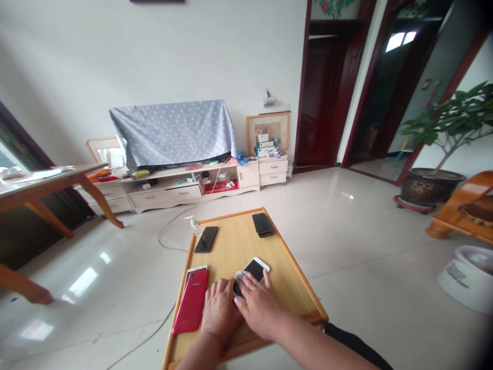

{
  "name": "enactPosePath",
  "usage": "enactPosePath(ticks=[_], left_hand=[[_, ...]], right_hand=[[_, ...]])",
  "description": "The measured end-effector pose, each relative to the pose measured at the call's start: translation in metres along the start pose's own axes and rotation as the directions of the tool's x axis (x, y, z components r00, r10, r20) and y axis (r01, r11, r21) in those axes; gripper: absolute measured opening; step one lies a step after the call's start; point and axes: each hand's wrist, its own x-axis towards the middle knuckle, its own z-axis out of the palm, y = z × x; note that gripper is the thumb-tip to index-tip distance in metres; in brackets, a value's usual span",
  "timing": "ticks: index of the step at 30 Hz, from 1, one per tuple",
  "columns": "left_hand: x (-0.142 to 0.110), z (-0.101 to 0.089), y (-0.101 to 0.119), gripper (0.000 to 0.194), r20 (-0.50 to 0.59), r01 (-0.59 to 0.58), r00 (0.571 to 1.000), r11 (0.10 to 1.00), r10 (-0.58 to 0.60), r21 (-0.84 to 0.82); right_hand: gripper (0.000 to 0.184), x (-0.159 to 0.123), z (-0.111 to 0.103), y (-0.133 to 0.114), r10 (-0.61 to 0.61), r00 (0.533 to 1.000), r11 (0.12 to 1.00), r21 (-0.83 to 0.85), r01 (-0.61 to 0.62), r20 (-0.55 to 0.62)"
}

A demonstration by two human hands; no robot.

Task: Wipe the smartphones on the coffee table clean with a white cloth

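Note:
A white smartphone point(259, 267) with a dark screen lies at a slant on the small wooden table point(234, 231). My left hand point(221, 307) is curled at its near left end, the fingertips partly hidden. On the screen, my right hand point(258, 304) presses a pale crumpled wipe point(241, 276) under its fingers. Left of my hands a red phone point(192, 300) lies face down, overlapping a white-edged phone point(198, 268). Farther back rests a dark phone point(207, 239). Another black phone point(262, 224) lies at the far right, apparently over a second dark item.
A clear pump bottle point(195, 226) stands at the table's far left corner. Beyond it are a low white cabinet point(169, 194) and a cloth-covered television point(177, 131). A cable point(159, 239) runs over the floor. To the right stand a potted plant point(431, 185) and a white bucket point(468, 277).

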Motion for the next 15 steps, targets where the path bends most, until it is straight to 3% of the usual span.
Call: enactPosePath(ticks=[3,6,10,12,15], left_hand=[[0.000,-0.002,0.001,0.048,0.006,0.010,1.000,1.000,-0.010,-0.001],[-0.001,-0.006,0.003,0.056,-0.003,-0.002,1.000,1.000,0.002,-0.022],[0.000,-0.009,0.003,0.060,0.019,-0.001,1.000,1.000,0.001,-0.015],[0.000,-0.008,0.002,0.059,0.013,0.001,1.000,1.000,-0.001,-0.019],[0.000,-0.006,0.001,0.059,-0.007,-0.012,1.000,0.999,0.012,-0.032]], right_hand=[[0.052,-0.001,0.001,-0.008,-0.031,0.997,0.998,0.046,0.034,-0.067],[0.043,0.011,-0.011,0.003,0.094,0.978,0.993,0.088,-0.079,-0.186],[0.039,0.026,-0.021,0.023,0.202,0.917,0.978,0.110,-0.174,-0.344],[0.039,0.030,-0.017,0.025,0.207,0.908,0.978,0.071,-0.195,-0.365],[0.036,0.033,-0.004,0.020,0.190,0.939,0.980,-0.005,-0.199,-0.286]])
